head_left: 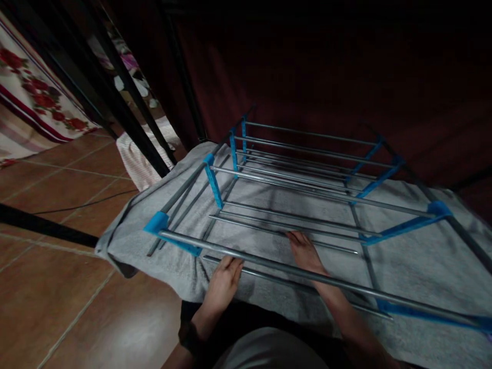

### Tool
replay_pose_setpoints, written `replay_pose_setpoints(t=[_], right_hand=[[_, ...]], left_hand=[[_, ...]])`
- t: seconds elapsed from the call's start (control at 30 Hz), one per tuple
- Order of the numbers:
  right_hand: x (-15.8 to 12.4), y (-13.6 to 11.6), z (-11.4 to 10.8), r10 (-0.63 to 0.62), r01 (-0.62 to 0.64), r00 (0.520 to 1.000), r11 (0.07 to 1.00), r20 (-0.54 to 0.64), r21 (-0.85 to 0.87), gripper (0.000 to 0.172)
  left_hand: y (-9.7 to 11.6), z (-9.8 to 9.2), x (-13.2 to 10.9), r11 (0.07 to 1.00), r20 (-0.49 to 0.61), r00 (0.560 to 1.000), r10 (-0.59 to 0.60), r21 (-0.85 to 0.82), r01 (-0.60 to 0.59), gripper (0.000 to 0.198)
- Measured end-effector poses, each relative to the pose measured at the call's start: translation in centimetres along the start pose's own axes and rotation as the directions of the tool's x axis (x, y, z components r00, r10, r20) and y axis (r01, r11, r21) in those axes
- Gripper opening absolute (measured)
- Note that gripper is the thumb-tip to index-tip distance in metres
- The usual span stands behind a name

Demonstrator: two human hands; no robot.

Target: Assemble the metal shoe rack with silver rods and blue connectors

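Left hand (225, 282) at the near rod (277, 279), right hand (305, 253) at the farther rod (249, 225), fingers curled; can't tell if gripping!

The left hand (223, 283) reaches forward and inward from a bare left forearm (179, 359), back turned upward, its fingers (232, 266) bent and close together. The right hand (305, 252) stretches farther ahead on a longer diagonal, the bare right forearm (348, 323) slanting in from the lower right, with the back of that hand up and its fingers curled downward. The hands are apart, and their undersides are hidden, so how firmly either closes cannot be told.
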State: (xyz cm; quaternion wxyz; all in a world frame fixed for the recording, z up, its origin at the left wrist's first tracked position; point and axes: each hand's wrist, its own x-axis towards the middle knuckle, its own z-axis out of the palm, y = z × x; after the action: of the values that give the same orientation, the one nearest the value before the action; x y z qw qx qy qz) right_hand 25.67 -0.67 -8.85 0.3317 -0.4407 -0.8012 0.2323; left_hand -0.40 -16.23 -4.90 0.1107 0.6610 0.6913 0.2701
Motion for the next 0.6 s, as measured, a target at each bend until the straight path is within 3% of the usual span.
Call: replay_pose_setpoints(t=[0.1, 0.23, 0.4, 0.6], right_hand=[[0.7, 0.0, 0.3, -0.027, 0.026, 1.0, 0.999, -0.013, -0.029, 0.04], [1.2, -0.3, 0.2, -0.11, 0.119, 0.992, 0.973, 0.054, -0.2, 0.039], [1.1, -0.5, -0.5, -0.071, 0.096, 0.993, 0.942, 0.09, -0.323, 0.037], [0.4, -0.1, -1.7, -0.005, 0.038, 0.995, 0.943, 0.1, -0.33, 0.031]], left_hand=[[-0.9, -0.2, -0.3, 1.0, -0.02, 1.0, -0.008, 0.0, 0.008, 0.033], [-2.1, 0.1, 0.0, 0.999, -0.018, 1.0, 0.022, 0.028, -0.021, 0.037], [-3.5, 1.5, -0.1, 0.984, -0.032, 0.988, 0.151, 0.1, -0.147, 0.04], [-4.7, 3.1, -0.5, 0.933, 0.025, 0.945, 0.327, 0.152, -0.327, 0.035]])
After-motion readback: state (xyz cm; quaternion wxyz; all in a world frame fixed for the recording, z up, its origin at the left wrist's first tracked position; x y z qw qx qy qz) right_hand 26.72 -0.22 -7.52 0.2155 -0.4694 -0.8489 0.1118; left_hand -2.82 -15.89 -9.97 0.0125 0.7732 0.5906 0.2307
